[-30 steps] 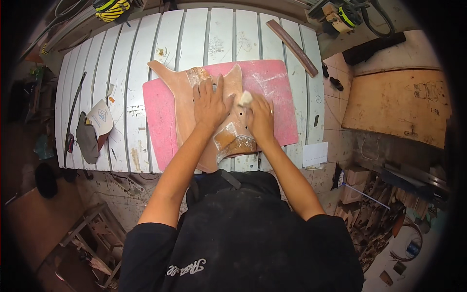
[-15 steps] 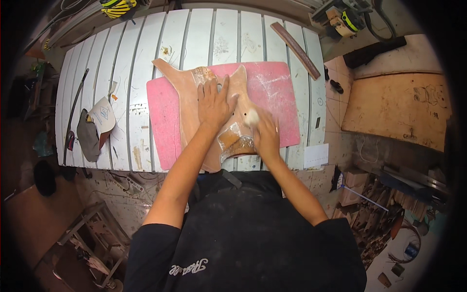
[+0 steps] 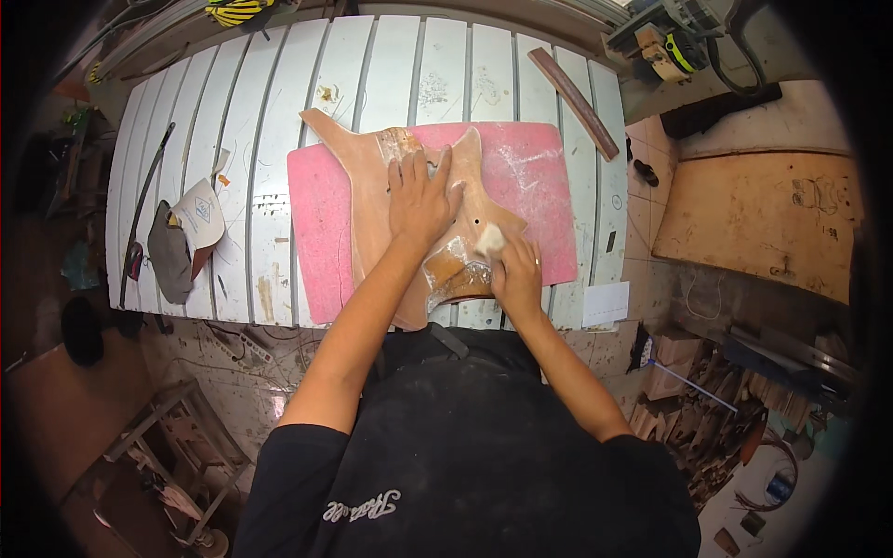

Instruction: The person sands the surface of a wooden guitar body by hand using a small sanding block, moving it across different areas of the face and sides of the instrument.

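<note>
A tan wooden piece (image 3: 372, 223), shaped like a guitar body with horns, holes and white-dusted cutouts, lies on a pink mat (image 3: 318, 242). My left hand (image 3: 422, 200) rests flat across its upper middle, fingers stretched out and slightly apart. In my right hand (image 3: 519, 277) is a small cream block or pad (image 3: 489, 239), slightly blurred, held against the piece's lower right part beside a small dark hole.
The slatted white table (image 3: 274, 102) holds a cap (image 3: 197, 223), a dark rod (image 3: 144, 214), a brown wooden strip (image 3: 574, 104) and white paper (image 3: 605, 302). Machinery (image 3: 670, 51) stands behind, a plywood board (image 3: 744, 209) right, a wooden frame (image 3: 172, 442) lower left.
My right hand and the cream pad have moved down the piece toward me and slightly right. My left hand stays on the same part of the piece. The whole view has shifted slightly.
</note>
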The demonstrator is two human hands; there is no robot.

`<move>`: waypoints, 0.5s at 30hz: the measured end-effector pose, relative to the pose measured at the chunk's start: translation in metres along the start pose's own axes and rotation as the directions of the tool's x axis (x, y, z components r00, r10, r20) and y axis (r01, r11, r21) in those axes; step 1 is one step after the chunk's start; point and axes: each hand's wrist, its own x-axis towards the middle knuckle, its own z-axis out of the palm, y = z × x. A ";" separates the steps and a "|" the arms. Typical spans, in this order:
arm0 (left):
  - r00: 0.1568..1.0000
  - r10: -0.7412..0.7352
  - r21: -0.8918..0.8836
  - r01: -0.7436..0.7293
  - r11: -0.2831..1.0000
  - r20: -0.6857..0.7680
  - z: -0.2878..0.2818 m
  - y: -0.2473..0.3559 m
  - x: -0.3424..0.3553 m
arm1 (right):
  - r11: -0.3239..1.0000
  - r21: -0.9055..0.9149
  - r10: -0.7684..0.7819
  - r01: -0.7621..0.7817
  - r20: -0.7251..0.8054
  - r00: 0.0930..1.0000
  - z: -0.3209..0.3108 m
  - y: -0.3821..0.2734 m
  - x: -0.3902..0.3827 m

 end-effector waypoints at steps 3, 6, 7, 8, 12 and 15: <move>0.999 -0.012 0.000 0.012 1.000 0.038 -0.002 -0.003 0.001 | 0.999 -0.041 0.008 -0.013 -0.104 0.995 0.019 -0.005 0.058; 0.999 0.022 0.010 -0.022 1.000 -0.031 0.002 -0.011 -0.002 | 0.998 -0.070 -0.006 0.002 -0.053 0.999 0.010 -0.013 0.058; 0.999 0.022 0.014 -0.021 1.000 -0.035 0.001 -0.011 -0.002 | 0.998 -0.068 -0.010 0.006 -0.055 0.998 0.009 -0.010 0.043; 1.000 0.020 0.015 -0.020 1.000 -0.022 -0.001 -0.008 0.000 | 0.999 -0.042 -0.032 0.030 -0.040 0.999 0.003 -0.004 0.012; 1.000 0.020 0.013 -0.020 1.000 0.008 -0.001 -0.001 0.003 | 0.995 0.017 -0.096 0.097 -0.068 0.993 0.002 -0.002 0.029; 1.000 0.021 -0.017 -0.021 1.000 -0.007 0.002 -0.008 0.002 | 0.998 -0.028 -0.055 0.053 -0.069 0.996 0.009 -0.010 0.074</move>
